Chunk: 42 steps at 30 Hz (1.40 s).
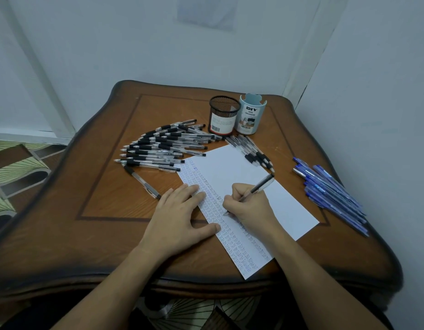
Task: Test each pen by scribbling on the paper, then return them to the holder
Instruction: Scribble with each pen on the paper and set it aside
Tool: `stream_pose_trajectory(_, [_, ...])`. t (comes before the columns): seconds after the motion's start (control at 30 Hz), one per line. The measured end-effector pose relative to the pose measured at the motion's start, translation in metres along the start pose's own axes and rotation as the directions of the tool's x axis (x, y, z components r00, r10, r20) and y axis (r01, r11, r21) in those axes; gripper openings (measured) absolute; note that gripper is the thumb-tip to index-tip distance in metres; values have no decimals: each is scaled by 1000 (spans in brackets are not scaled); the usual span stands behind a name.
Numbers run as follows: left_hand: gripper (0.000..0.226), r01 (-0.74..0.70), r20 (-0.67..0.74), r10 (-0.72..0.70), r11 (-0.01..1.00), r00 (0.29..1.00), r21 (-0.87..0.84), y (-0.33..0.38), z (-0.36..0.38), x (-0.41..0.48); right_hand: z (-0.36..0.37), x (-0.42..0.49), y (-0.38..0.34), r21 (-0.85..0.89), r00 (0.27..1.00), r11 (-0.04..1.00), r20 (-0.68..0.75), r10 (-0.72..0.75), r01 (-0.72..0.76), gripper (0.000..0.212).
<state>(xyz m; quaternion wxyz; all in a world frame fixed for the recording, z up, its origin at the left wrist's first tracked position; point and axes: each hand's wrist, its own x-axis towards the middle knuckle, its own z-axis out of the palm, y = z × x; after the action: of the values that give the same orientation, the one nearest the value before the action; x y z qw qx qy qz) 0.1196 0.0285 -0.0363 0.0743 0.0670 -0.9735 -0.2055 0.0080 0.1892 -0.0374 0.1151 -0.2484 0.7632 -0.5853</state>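
A white sheet of paper (232, 172) lies slanted on the wooden table (106, 186), its left strip filled with small scribbles. My right hand (249, 206) grips a black pen (261, 186) with its tip on the paper. My left hand (180, 215) rests flat, fingers straight, pressing the paper's left edge. A black mesh holder (223, 115) and a light blue holder (251, 115) stand at the back of the table. Several black pens (165, 146) lie heaped left of the paper, one single pen (142, 179) apart from them.
A small bunch of black pens (251, 151) lies at the paper's top corner. Several blue pens (332, 191) lie along the table's right edge, close to the wall. Patterned floor shows to the left and below the table.
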Motion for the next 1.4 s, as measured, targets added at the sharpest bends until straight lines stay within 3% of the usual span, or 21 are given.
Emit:
stream_pose_trajectory(0.97, [103, 5, -2, -5, 1000, 1000, 0, 0, 1, 1, -1, 0, -4, -47, 998, 997, -13, 60, -60, 46])
stream_pose_trajectory(1.17, [102, 0, 3, 0, 1000, 1000, -10, -1, 1, 2, -12, 9, -14, 238, 970, 953, -109, 219, -188, 39])
stream_pose_trajectory(1.4, [104, 1, 20, -2, 1000, 1000, 17, 0, 1, 1, -12, 10, -23, 260, 951, 921, -29, 307, -290, 48])
